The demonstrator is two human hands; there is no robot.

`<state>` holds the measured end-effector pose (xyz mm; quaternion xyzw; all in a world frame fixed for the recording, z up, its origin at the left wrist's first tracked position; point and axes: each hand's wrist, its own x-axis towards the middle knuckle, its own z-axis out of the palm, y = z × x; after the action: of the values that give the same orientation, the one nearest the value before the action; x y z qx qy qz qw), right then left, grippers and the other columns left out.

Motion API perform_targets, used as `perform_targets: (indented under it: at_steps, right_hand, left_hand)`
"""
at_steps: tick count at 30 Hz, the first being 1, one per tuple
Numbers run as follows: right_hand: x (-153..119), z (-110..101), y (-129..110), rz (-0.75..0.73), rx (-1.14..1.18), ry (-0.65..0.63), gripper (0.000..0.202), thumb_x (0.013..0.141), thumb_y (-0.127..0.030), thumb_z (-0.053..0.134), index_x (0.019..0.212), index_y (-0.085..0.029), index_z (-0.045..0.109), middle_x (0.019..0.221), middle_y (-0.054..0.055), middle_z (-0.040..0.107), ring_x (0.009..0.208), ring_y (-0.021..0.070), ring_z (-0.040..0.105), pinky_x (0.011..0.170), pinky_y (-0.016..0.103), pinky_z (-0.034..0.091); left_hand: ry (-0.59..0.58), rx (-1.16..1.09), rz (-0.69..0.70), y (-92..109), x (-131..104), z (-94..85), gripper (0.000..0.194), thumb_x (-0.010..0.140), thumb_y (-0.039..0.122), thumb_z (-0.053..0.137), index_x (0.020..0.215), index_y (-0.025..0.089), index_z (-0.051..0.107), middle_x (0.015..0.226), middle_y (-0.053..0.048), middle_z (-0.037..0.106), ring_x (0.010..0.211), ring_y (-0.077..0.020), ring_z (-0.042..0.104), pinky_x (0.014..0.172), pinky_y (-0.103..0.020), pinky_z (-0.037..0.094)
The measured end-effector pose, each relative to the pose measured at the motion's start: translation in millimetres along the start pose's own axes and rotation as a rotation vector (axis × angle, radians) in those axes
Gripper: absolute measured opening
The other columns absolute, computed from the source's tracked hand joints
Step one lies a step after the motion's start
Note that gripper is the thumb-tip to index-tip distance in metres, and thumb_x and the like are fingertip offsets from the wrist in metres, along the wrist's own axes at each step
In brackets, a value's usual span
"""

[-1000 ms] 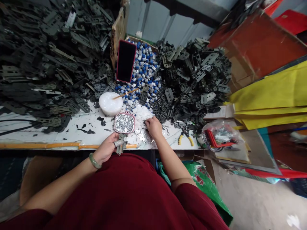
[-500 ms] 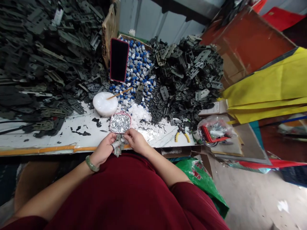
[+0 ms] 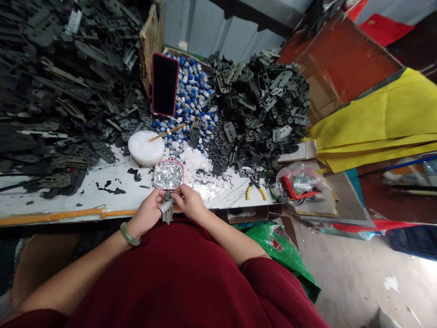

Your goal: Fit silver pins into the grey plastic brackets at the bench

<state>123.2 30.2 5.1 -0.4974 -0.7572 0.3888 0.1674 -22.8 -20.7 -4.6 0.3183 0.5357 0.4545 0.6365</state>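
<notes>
My left hand (image 3: 148,214) is closed around a small grey plastic housing (image 3: 167,215), held upright just off the table's front edge. At the top of this housing, the fingertips of my right hand (image 3: 191,203) are pinched together. Whatever sits between those fingertips is too small and hidden to make out. Directly beyond my hands stands a pink-rimmed tray (image 3: 183,175) full of small shiny metal pieces. White flat discs (image 3: 196,160) lie heaped to its right, and thin metal strips are scattered in front of them.
A white bowl (image 3: 145,155) with a stick stands behind the tray. Beyond are a phone (image 3: 165,84), blue-and-white motors (image 3: 194,86) and small black parts (image 3: 220,152). Dark plastic housings pile up left (image 3: 68,82) and right (image 3: 269,100). Yellow-handled pliers (image 3: 255,189) lie at right.
The view has shifted slightly, so the table things appear a little further left. My right fingers have moved in closer over the housing's top, and the white piece seen there before is now hidden.
</notes>
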Motion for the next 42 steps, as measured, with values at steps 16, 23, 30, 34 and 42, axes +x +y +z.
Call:
perform_targets:
  at_steps: [16,23,30,34,42]
  right_hand:
    - [1.0,-124.3,115.8,0.49,-0.473,0.121,0.014,0.068,-0.008,0.055,0.076,-0.017,0.061,0.078,0.005,0.065,0.071,0.0159,0.054,0.063,0.024,0.036]
    - [7.5,-124.4,126.8,0.45,-0.348,0.12,0.018,0.067,-0.009,0.052,0.078,-0.015,0.065,0.069,0.001,0.065,0.062,0.0128,0.053,0.062,0.022,0.039]
    - [5.3,-105.6,136.3,0.357,-0.116,0.329,0.021,0.077,-0.03,0.048,0.082,-0.016,0.063,0.071,0.001,0.064,0.064,0.0141,0.054,0.065,0.025,0.043]
    - [7.7,-97.1,137.9,0.328,-0.152,0.397,0.019,0.078,-0.031,0.047,0.077,-0.017,0.06,0.076,0.004,0.063,0.072,0.0163,0.055,0.071,0.028,0.043]
    - [13.6,-102.8,117.1,0.381,-0.513,0.226,0.018,0.087,-0.021,0.043,0.091,-0.016,0.059,0.093,0.01,0.065,0.085,0.0196,0.058,0.074,0.028,0.041]
  left_hand:
    - [-0.09,-0.08,-0.15,1.4,0.5,2.5,0.027,0.059,0.015,0.069,0.074,0.02,0.047,0.064,0.005,0.059,0.052,-0.0101,0.052,0.046,-0.02,0.044]
    - [-0.062,-0.09,-0.159,0.6,0.6,-3.6,0.031,0.056,0.012,0.07,0.081,0.018,0.052,0.07,0.002,0.064,0.06,-0.0122,0.058,0.051,-0.021,0.047]
    - [-0.051,-0.105,-0.192,2.6,1.0,-4.0,0.032,0.058,0.017,0.072,0.083,0.017,0.052,0.071,0.001,0.065,0.054,-0.0119,0.057,0.046,-0.022,0.046]
    - [-0.044,-0.112,-0.182,2.0,0.9,-4.4,0.033,0.056,0.014,0.071,0.083,0.017,0.052,0.072,0.001,0.065,0.057,-0.0116,0.058,0.05,-0.021,0.047]
    - [-0.045,-0.124,-0.184,-0.4,0.8,-6.1,0.032,0.056,0.013,0.07,0.082,0.017,0.052,0.072,0.001,0.065,0.056,-0.0119,0.058,0.05,-0.022,0.047]
